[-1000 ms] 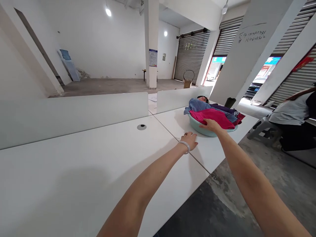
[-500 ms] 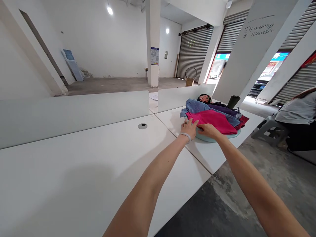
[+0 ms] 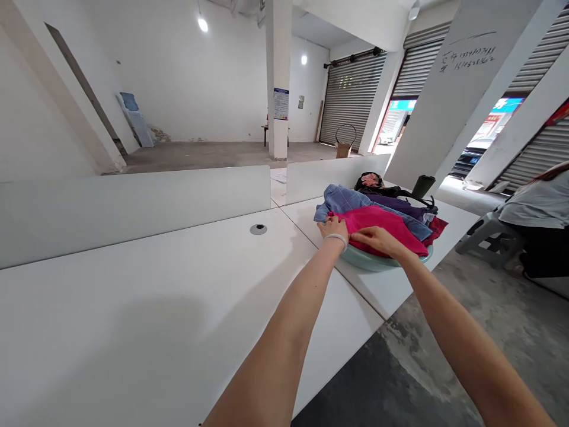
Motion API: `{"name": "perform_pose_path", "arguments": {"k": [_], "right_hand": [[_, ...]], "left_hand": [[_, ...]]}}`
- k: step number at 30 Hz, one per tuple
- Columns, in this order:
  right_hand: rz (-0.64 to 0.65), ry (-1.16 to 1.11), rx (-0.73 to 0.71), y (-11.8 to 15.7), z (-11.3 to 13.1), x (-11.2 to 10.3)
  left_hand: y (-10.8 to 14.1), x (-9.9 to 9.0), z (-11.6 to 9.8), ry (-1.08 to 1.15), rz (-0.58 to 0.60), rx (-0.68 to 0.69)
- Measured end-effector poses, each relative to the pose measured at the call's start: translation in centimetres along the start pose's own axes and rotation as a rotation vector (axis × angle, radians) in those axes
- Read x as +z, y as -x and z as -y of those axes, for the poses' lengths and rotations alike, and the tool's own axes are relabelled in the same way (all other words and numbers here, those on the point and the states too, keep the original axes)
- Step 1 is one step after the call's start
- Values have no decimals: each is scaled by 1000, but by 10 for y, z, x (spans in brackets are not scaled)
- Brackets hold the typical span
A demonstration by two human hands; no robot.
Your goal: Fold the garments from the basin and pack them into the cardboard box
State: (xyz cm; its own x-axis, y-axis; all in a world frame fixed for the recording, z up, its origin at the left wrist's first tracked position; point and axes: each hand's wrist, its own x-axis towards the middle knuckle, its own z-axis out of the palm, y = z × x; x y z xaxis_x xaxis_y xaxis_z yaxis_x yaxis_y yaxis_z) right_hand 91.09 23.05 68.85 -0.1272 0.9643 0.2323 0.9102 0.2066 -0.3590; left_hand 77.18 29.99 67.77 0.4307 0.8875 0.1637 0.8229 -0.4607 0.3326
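A heap of clothes fills a pale green basin (image 3: 371, 261) on the right-hand white table. On top lies a bright pink garment (image 3: 386, 228), spread over a blue denim garment (image 3: 349, 198) and a dark purple one (image 3: 395, 205). My left hand (image 3: 334, 230), with a pale bangle at the wrist, has its fingers curled on the pink garment's left edge. Close beside it, my right hand (image 3: 377, 240) pinches the same cloth near the basin's front rim. The fingertips of both hands are partly hidden.
Behind the tables run low frosted partitions (image 3: 133, 201). A dark green cup (image 3: 423, 186) and a black patterned item (image 3: 368, 181) stand beyond the heap. To the left is a cable hole (image 3: 258, 229). A person (image 3: 536, 207) sits on a grey stool (image 3: 482, 240) at right.
The basin with its clothes has come a little nearer and to the left. My left hand has shifted slightly left; my right hand lies further over the pink cloth.
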Motion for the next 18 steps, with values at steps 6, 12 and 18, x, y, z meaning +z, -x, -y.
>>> {"name": "perform_pose_path", "arguments": {"k": [6,12,18], "right_hand": [[-323,388,611,-16,-28,-13],[-339,351,366,-23,-9,-14],[-688,203,175,-17,28,-54]], "left_hand": [[3,0,-11,14,-15,21],[12,3,-5,115,-142,98],[18,-34,3,571,-398,96]]}}
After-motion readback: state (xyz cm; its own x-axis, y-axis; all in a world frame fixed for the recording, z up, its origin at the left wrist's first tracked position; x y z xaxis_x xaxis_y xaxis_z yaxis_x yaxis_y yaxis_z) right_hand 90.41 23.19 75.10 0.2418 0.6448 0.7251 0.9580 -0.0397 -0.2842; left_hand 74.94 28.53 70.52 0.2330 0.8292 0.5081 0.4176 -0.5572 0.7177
